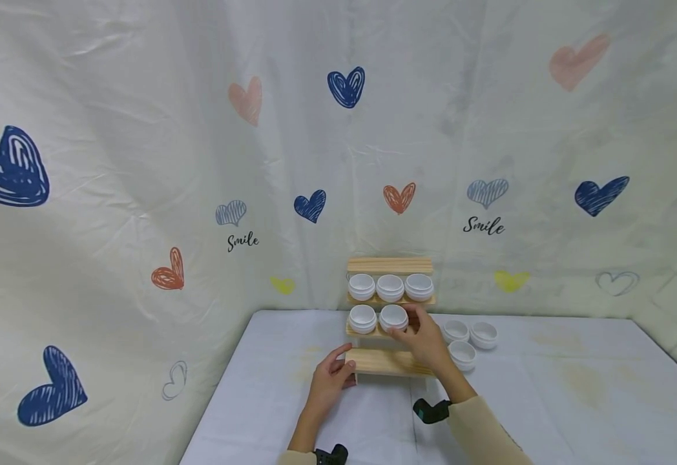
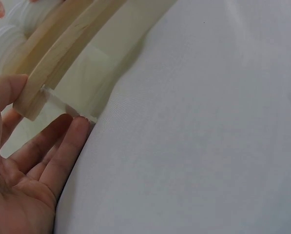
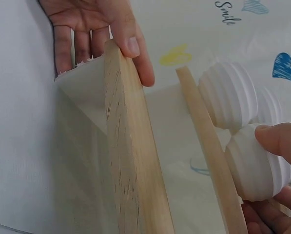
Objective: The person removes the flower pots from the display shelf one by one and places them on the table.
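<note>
A stepped rack with pale wooden shelves (image 1: 389, 362) and clear side supports stands on the table. My left hand (image 1: 330, 382) grips the left end of its lowest shelf, the thumb on the wood and other fingers by the clear support (image 2: 62, 103). On the shelf above, my right hand (image 1: 424, 338) holds a small white ribbed bowl (image 3: 255, 163) between thumb and fingers. Another white bowl (image 1: 362, 319) sits just left of it. Three more white bowls (image 1: 390, 288) line the shelf behind. A bare wooden board (image 1: 390, 265) tops the rack.
Three loose white bowls (image 1: 462, 355) stand on the table to the right of the rack, close to my right forearm. A white cloth (image 1: 548, 400) covers the table. Behind the rack hangs a white curtain (image 1: 315, 161) printed with hearts.
</note>
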The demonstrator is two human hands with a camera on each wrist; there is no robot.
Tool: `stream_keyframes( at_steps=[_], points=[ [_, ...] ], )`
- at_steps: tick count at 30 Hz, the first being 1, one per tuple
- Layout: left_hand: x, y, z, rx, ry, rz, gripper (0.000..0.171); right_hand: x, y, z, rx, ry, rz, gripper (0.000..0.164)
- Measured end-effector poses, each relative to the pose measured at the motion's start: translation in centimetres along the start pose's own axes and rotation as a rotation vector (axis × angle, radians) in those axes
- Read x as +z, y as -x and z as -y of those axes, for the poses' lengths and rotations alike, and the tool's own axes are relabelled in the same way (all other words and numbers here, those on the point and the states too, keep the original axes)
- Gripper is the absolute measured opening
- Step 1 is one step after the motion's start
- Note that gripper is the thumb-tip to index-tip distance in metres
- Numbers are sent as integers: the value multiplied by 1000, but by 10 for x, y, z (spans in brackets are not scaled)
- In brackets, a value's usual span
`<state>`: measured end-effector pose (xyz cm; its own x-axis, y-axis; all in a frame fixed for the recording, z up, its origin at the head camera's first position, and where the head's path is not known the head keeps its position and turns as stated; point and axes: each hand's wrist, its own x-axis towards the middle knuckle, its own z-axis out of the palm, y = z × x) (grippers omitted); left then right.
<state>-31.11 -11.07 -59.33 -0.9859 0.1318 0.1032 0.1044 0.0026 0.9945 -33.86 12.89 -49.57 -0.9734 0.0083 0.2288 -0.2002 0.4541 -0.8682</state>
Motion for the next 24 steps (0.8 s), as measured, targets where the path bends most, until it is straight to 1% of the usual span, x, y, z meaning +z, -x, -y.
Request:
stream_keyframes(
  at_steps=[6, 13, 20, 24],
  points=[
    [0, 2, -2, -7, 7, -10, 54, 0, 0, -3, -21, -21, -18, 65],
    [-1, 1, 0, -10, -1, -15, 54, 1, 4, -6, -40, -49, -43, 67],
    [0, 0, 1, -18, -1, -13, 53, -2, 10, -8, -58, -47, -72, 67],
    [0, 1, 0, -8, 6, -12, 53, -6, 14, -7, -58, -95, -64, 67]
  ],
)
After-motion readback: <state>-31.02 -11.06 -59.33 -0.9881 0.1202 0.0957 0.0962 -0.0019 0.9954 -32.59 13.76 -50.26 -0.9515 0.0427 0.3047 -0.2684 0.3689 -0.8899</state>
